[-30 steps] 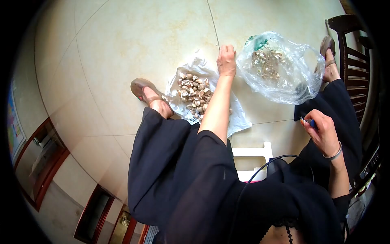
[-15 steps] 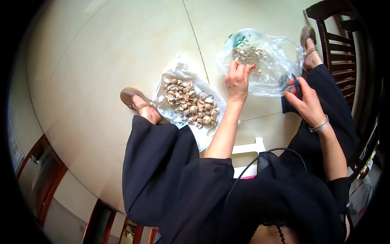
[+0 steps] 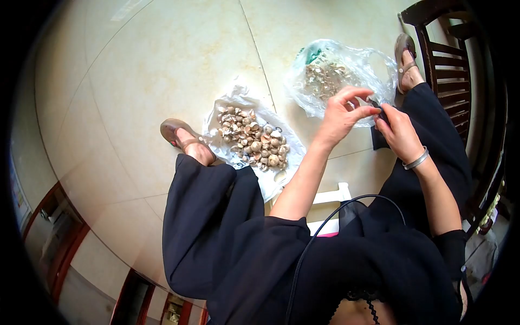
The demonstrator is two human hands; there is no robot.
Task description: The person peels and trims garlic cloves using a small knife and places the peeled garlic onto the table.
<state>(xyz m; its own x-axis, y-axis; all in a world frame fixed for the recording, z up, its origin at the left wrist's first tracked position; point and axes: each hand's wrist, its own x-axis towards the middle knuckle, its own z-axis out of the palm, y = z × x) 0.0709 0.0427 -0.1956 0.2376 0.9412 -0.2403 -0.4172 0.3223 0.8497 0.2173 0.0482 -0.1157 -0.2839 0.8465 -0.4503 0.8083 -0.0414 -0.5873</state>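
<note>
At two o'clock, the right hand (image 3: 400, 130) closed round a tool (image 3: 384, 114), and the left hand (image 3: 344, 115), half-curled, its hold unclear, seemed best kept steady, out of the tool's path.

- Rounded pieces (image 3: 253, 140): dull and matt, with rough, flaky-looking skins.
- White bag (image 3: 236, 93) under them: thin plastic by its look, crinkled, with a soft sheen.
- Clear bag (image 3: 382, 66): thin see-through plastic, glossy and wrinkled.
- Scraps (image 3: 324, 78) inside it: dry-looking, papery.
- Bracelet (image 3: 416, 158): polished, silvery metal.
- Floor (image 3: 157, 70): smooth, glossy tile.
- Trousers (image 3: 211, 227): matt, dark cloth in soft folds.
- Stool (image 3: 331, 196): smooth white plastic, apparently.
- Chair (image 3: 448, 62): dark wood slats with a slight gloss.
- Cable (image 3: 355, 201): smooth, dark coating.
</note>
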